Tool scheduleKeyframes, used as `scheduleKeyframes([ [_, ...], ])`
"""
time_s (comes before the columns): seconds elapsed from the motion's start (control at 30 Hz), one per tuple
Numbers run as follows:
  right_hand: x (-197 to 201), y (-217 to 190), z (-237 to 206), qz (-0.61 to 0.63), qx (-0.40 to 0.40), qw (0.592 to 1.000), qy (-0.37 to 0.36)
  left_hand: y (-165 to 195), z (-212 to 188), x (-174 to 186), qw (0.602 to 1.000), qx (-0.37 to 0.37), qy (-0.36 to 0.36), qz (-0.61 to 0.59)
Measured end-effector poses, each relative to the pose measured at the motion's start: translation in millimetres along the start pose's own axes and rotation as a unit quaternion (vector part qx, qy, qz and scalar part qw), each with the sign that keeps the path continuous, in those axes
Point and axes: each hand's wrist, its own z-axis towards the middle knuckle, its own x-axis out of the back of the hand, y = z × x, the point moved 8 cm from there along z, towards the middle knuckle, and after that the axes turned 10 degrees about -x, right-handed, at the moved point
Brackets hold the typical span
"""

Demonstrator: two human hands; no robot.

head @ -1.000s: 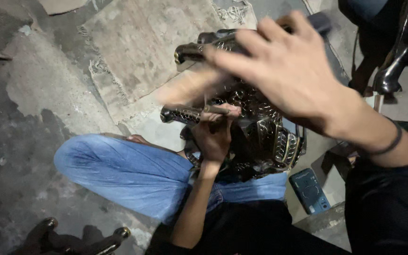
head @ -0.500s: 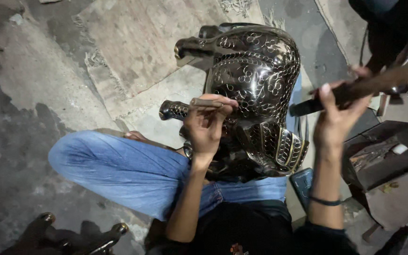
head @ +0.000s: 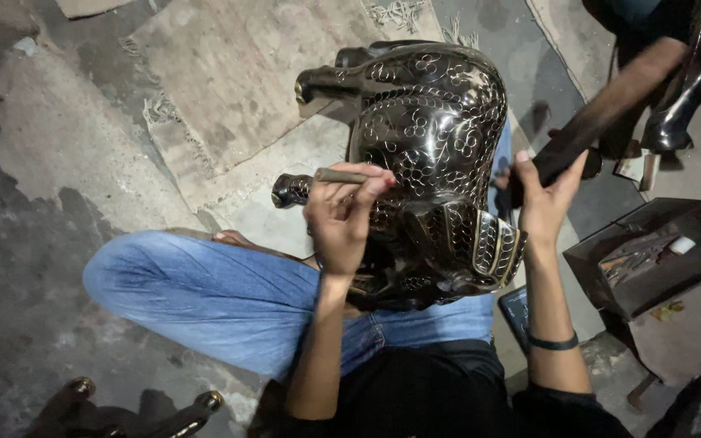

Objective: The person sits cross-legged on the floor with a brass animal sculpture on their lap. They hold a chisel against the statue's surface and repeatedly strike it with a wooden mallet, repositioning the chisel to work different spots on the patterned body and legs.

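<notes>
A dark carved animal figure (head: 427,138) with fine pale inlay patterns lies across my lap, its legs pointing left. My left hand (head: 342,215) pinches a thin rod-like chisel (head: 341,175) held level against the figure's flank. My right hand (head: 547,199) grips a long dark wooden stick (head: 602,113), raised to the right of the figure and slanting up toward the upper right. A dark band circles my right wrist.
I sit on a worn concrete floor with a frayed mat (head: 245,89) beneath the figure. An open dark box (head: 651,255) of small tools stands at the right. Another dark carved piece (head: 683,89) is at the upper right. Carved legs (head: 139,410) show at bottom left.
My right hand swept away from over the figure to its right side and now holds the wooden stick raised. The left hand has kept the chisel on the figure's flank.
</notes>
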Motion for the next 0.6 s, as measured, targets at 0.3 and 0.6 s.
scheduleKeyframes([
  [0.3,11.8,20.9,-20.7,-0.113,-0.074,0.991,-0.002,3.4,8.6,-5.4,1.000,0.010,-0.015,-0.002],
  [0.6,9.1,-26.7,2.9,-0.148,0.088,0.982,-0.078,-4.9,39.0,-84.0,0.979,0.030,-0.195,0.050],
])
